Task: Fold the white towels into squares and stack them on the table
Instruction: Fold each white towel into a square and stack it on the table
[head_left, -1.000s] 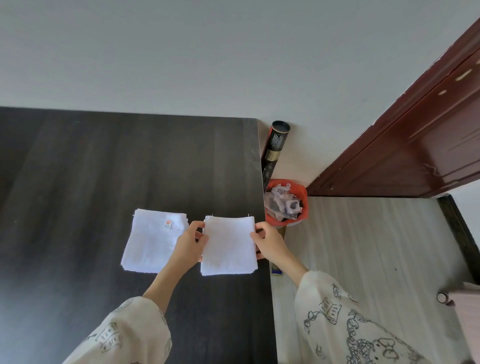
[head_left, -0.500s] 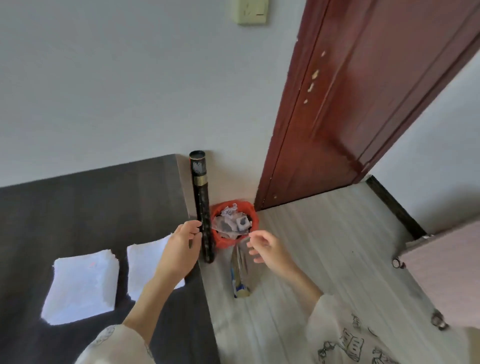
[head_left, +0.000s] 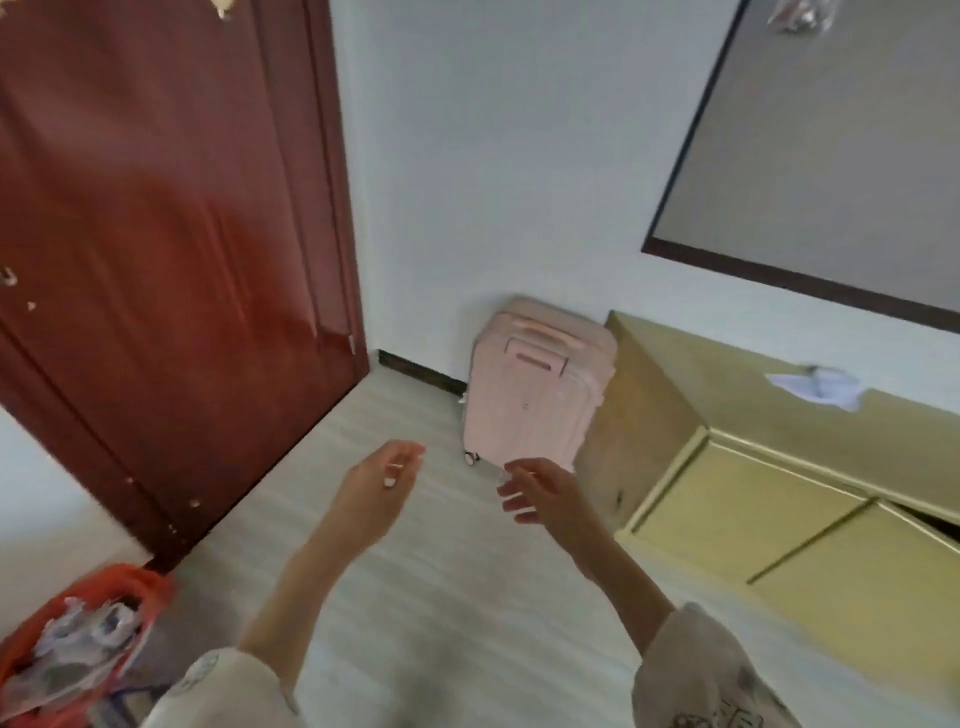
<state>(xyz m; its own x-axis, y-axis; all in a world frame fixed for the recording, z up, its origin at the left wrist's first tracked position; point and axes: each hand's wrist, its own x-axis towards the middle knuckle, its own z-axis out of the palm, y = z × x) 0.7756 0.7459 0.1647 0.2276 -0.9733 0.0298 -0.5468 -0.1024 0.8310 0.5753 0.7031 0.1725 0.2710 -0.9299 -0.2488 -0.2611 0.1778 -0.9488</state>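
Gone from view now are the dark table and the two folded white towels that lay on it a moment ago; my head has swung right, and I'm looking across the pale wood-look floor (head_left: 426, 613) toward the far wall. Both my hands are out in front of me, over the floor and holding nothing. Left hand (head_left: 375, 491) is up with its fingers loosely curled, thumb side toward me, nothing in its grasp. Right hand (head_left: 540, 493) is just beside it, apart from it, fingers spread and relaxed, likewise bare. Cream printed sleeves (head_left: 711, 675) show at the bottom edge on both arms. Straight ahead, a pale pink suitcase (head_left: 535, 395) stands upright against the white wall, one small wheel showing at its lower left corner. Right of it, touching or very nearly so, runs a low yellow-green cabinet (head_left: 753, 509), and on its top, farther right, lies a crumpled white cloth or paper (head_left: 815, 387); it is too blurred to say which. Above the cabinet hangs a dark-framed panel (head_left: 831, 156). On my left is the reddish-brown door (head_left: 166, 234), and down in the bottom left corner sits the orange bin (head_left: 150, 587) stuffed with crumpled waste.
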